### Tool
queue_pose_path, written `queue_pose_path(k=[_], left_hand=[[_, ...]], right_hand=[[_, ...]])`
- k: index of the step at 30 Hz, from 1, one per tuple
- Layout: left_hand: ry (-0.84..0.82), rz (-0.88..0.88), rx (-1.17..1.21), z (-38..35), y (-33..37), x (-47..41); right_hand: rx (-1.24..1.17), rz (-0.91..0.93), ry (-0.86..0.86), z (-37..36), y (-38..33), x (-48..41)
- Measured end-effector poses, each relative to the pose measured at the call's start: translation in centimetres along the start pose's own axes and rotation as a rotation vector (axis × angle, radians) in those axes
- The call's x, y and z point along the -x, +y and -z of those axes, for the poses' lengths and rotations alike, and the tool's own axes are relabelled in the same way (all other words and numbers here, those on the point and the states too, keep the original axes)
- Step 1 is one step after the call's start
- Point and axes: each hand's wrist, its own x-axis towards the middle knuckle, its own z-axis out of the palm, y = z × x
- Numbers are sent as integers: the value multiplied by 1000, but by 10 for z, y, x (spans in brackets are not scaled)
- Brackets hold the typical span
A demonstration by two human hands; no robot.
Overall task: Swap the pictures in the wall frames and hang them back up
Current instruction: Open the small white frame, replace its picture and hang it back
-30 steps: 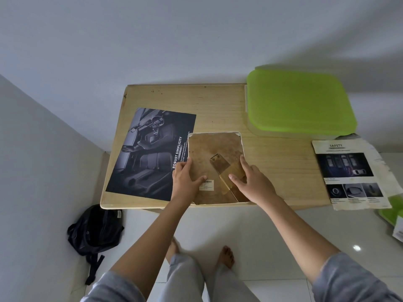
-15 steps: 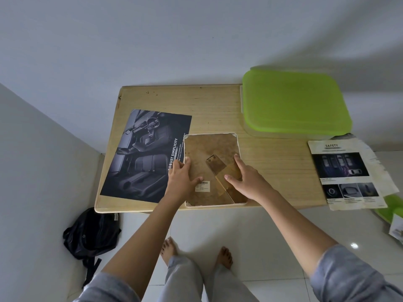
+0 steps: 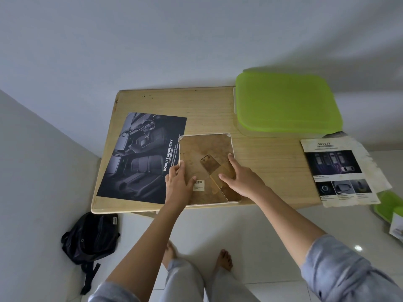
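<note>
A picture frame (image 3: pixel 205 147) lies face down near the front edge of the wooden table (image 3: pixel 205 107), its brown backing board and folding stand showing, with a small barcode sticker. My left hand (image 3: pixel 177 182) rests on the frame's left edge, fingers straight and thumb on the backing. My right hand (image 3: pixel 241 179) lies flat on the right half of the backing, over the stand. A dark car-interior picture (image 3: pixel 141 158) reading "ROBUST SIMPLICITY" lies on the table just left of the frame. A second printed sheet (image 3: pixel 340 173) headed "SAFETY" lies at the table's right end.
A lime-green lidded plastic box (image 3: pixel 287 105) sits at the table's back right. A black backpack (image 3: pixel 91 238) lies on the tiled floor under the left corner. More green plastic (image 3: pixel 388 205) shows at the right edge. White walls stand behind and to the left.
Both hands stay on the frame's back with only slight shifts of the fingers. The view has drifted a little, so the table sits further left in the frame.
</note>
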Motion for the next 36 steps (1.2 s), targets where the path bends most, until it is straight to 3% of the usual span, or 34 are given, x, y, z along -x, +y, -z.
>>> queue_pose_path(k=[11, 17, 21, 31, 36], left_hand=[[-19, -11, -52, 1, 0, -4], [-117, -7, 92, 5, -7, 4], [-192, -45, 116, 3, -16, 12], [-119, -48, 109, -3, -20, 12], [-112, -40, 82, -2, -22, 9]], right_hand=[[-8, 29, 20, 0, 5, 2], [-295, 85, -83, -2, 29, 15], [-339, 74, -102, -4, 32, 15], [-351, 98, -82, -6, 32, 13], [-377, 25, -107, -4, 26, 17]])
